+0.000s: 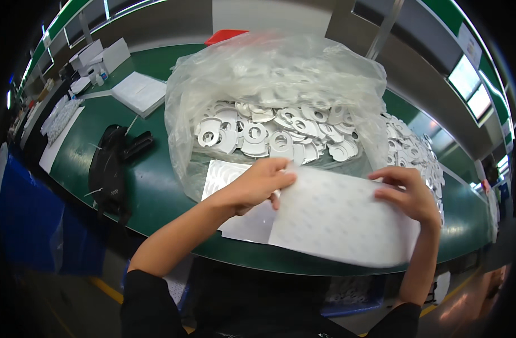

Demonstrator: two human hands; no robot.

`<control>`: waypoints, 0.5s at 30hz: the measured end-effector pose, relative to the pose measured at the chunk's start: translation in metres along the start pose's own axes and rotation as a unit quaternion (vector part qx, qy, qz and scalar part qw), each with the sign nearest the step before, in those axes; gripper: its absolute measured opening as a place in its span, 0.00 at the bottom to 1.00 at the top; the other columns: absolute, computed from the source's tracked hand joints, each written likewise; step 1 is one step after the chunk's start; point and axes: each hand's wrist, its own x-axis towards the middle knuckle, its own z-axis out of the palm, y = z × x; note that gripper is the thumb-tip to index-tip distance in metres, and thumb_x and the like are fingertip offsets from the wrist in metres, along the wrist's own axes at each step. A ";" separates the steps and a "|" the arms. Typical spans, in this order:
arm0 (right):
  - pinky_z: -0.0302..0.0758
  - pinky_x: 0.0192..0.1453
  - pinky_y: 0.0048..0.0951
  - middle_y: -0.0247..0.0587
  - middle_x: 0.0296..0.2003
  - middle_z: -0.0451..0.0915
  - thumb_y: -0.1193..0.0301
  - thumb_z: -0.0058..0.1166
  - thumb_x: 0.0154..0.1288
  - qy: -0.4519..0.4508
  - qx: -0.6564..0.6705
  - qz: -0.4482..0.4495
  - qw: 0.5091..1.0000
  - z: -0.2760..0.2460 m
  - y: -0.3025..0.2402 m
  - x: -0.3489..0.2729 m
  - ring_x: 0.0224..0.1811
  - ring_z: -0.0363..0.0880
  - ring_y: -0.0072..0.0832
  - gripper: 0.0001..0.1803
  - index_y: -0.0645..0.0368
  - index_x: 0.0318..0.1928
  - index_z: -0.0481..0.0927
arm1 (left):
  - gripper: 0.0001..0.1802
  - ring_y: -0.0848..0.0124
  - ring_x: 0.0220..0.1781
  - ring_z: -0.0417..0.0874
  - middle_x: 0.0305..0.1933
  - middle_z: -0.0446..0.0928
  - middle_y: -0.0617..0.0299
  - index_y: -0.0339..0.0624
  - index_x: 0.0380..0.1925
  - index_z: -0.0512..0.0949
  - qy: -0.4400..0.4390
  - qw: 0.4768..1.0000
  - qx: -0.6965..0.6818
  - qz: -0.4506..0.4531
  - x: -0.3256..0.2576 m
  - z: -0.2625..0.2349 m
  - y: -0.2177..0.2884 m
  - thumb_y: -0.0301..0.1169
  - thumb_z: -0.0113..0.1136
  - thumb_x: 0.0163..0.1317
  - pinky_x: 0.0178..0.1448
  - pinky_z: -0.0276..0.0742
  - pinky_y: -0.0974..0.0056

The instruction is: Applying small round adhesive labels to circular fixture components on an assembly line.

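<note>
Both of my hands hold a white sheet (336, 217) above the near edge of the green table (151, 186). My left hand (258, 183) grips its upper left corner, fingers curled over the top. My right hand (407, 191) pinches its upper right edge. The sheet is faintly dotted and blurred at its lower edge. Just behind it sits a clear plastic bag (269, 73), open, filled with several white flat ring-shaped parts (269, 135). Another white sheet (224, 172) with round cut-outs lies under my left hand.
More white ring parts (415, 152) are heaped on the table to the right of the bag. A black bag (114, 163) lies at the left. White boxes (106, 56), a flat white pad (139, 93) and a red tray (224, 36) stand farther back. A blue bin (27, 214) sits below left.
</note>
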 end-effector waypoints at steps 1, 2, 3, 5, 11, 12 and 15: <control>0.72 0.36 0.23 0.37 0.30 0.81 0.73 0.63 0.52 -0.022 -0.027 -0.002 0.999 0.010 0.013 0.010 0.29 0.74 0.21 0.14 0.63 0.41 0.81 | 0.14 0.78 0.27 0.76 0.29 0.76 0.64 0.34 0.43 0.72 -0.007 0.999 0.038 -0.007 0.002 -0.006 -0.011 0.35 0.52 0.64 0.22 0.71 0.74; 0.73 0.37 0.26 0.41 0.31 0.81 0.72 0.63 0.52 -0.050 -0.061 0.032 0.996 0.025 0.027 0.016 0.31 0.77 0.26 0.14 0.62 0.40 0.80 | 0.14 0.79 0.29 0.77 0.27 0.76 0.65 0.34 0.42 0.72 -0.001 0.995 0.086 -0.042 0.004 -0.010 -0.020 0.34 0.53 0.64 0.22 0.70 0.74; 0.73 0.39 0.29 0.43 0.31 0.80 0.71 0.63 0.52 -0.061 -0.067 0.023 0.996 0.044 0.039 0.022 0.32 0.77 0.31 0.14 0.61 0.39 0.80 | 0.15 0.72 0.30 0.80 0.25 0.77 0.62 0.33 0.40 0.73 0.034 0.987 0.150 -0.035 0.009 -0.016 -0.027 0.34 0.55 0.62 0.26 0.73 0.68; 0.73 0.40 0.32 0.45 0.31 0.80 0.71 0.63 0.51 -0.072 -0.072 0.018 0.995 0.069 0.056 0.028 0.33 0.78 0.36 0.13 0.60 0.38 0.81 | 0.17 0.61 0.29 0.81 0.25 0.78 0.56 0.32 0.42 0.72 0.172 0.862 0.462 0.119 0.023 -0.024 -0.033 0.35 0.58 0.60 0.34 0.74 0.61; 0.72 0.44 0.38 0.41 0.37 0.76 0.72 0.63 0.48 0.106 -0.209 -0.119 0.965 0.100 0.044 0.028 0.42 0.74 0.41 0.14 0.57 0.38 0.79 | 0.26 0.57 0.45 0.71 0.40 0.71 0.53 0.35 0.37 0.74 0.321 0.725 0.588 0.159 0.073 -0.023 -0.043 0.46 0.67 0.48 0.42 0.70 0.55; 0.71 0.45 0.34 0.43 0.35 0.78 0.75 0.64 0.46 0.094 -0.133 -0.100 0.981 0.112 0.036 0.030 0.42 0.74 0.40 0.14 0.60 0.38 0.79 | 0.28 0.59 0.47 0.70 0.41 0.70 0.55 0.36 0.35 0.74 0.328 0.704 0.614 0.139 0.079 -0.022 -0.044 0.48 0.69 0.45 0.41 0.70 0.56; 0.73 0.43 0.34 0.41 0.35 0.78 0.70 0.63 0.50 -0.051 -0.097 -0.098 0.989 0.139 0.013 0.027 0.41 0.75 0.38 0.13 0.59 0.38 0.80 | 0.27 0.61 0.46 0.69 0.40 0.70 0.55 0.37 0.32 0.74 0.367 0.696 0.585 0.193 0.084 -0.020 -0.045 0.46 0.71 0.41 0.43 0.68 0.57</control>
